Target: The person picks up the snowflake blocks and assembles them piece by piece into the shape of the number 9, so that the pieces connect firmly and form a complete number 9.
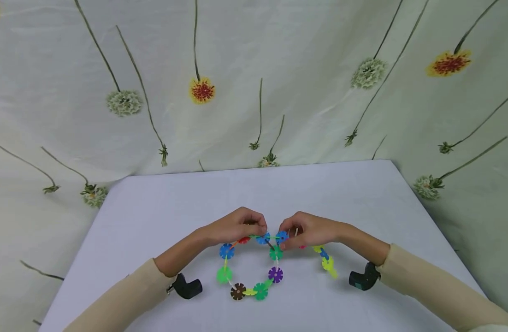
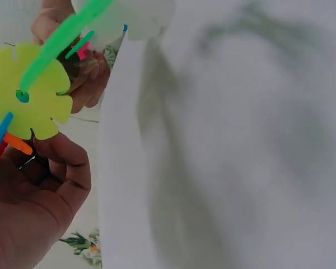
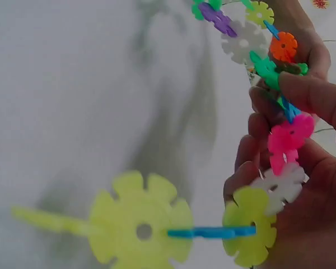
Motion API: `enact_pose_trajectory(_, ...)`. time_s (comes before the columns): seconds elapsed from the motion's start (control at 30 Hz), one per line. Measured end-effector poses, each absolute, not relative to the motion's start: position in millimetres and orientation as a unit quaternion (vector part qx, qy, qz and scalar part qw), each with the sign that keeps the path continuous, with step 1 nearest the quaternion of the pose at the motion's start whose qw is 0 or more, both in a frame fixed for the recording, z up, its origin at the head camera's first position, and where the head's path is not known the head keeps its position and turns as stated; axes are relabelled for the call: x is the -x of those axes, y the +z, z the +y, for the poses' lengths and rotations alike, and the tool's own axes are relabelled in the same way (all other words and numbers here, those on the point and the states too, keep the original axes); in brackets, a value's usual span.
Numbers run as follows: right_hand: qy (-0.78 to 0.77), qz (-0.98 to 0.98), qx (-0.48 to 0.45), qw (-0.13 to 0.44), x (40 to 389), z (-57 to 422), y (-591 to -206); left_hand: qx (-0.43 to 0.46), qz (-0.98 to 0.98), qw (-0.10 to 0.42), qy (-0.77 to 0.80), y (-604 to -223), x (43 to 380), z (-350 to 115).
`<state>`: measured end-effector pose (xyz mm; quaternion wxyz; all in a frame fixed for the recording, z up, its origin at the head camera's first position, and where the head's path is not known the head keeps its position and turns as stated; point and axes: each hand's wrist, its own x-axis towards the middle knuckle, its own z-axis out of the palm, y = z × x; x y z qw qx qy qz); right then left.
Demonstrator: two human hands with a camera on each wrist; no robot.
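A chain of notched, flower-shaped interlocking plastic discs [image 1: 275, 275] hangs in a ring between the two hands. At the ring's top left, my left hand [image 1: 243, 226] pinches the chain near a red disc and a blue disc. At its top right, my right hand [image 1: 312, 229] grips the chain, thumb on a green disc [image 3: 266, 70] in the right wrist view. From the right hand trails a tail with a pink disc [image 3: 288, 143], a white one and yellow discs [image 3: 140, 218]. A yellow-green disc [image 2: 36, 92] stands above the left fingers in the left wrist view.
A white-covered table [image 1: 187, 198] lies under the hands, the chain's shadow falling on it. Behind and beside it hangs a pale flower-printed cloth [image 1: 237, 55]. A black wrist device [image 1: 187, 287] sits at the left cuff, another [image 1: 363, 277] at the right.
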<state>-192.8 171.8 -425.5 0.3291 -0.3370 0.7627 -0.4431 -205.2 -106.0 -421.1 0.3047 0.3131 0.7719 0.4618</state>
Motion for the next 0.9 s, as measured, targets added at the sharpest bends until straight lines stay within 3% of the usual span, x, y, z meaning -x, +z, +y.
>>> enact_pose_trajectory(0.23, -0.481, 0.769, 0.315, 0.282, 195.4, 174.7, -432.2, -0.299, 0.787, 0.250, 0.479, -412.6, 213.4, -109.6)
enact_pose_trajectory(0.4, -0.503, 0.792, 0.238, 0.253, 197.5, 183.9, -427.0, -0.216, 0.782, 0.200, 0.549, -413.1, 219.4, -125.1)
enact_pose_trajectory(0.6, -0.566, 0.785, 0.113, 0.225, 199.3, 195.3, -426.1, -0.112, 0.729, 0.204, 0.644, -431.1, 217.7, -143.0)
enact_pose_trajectory(0.9, -0.671, 0.708, -0.041, 0.216, 201.0, 191.7, -437.4, -0.127, 0.705, 0.208, 0.666, -450.2, 215.7, -132.1)
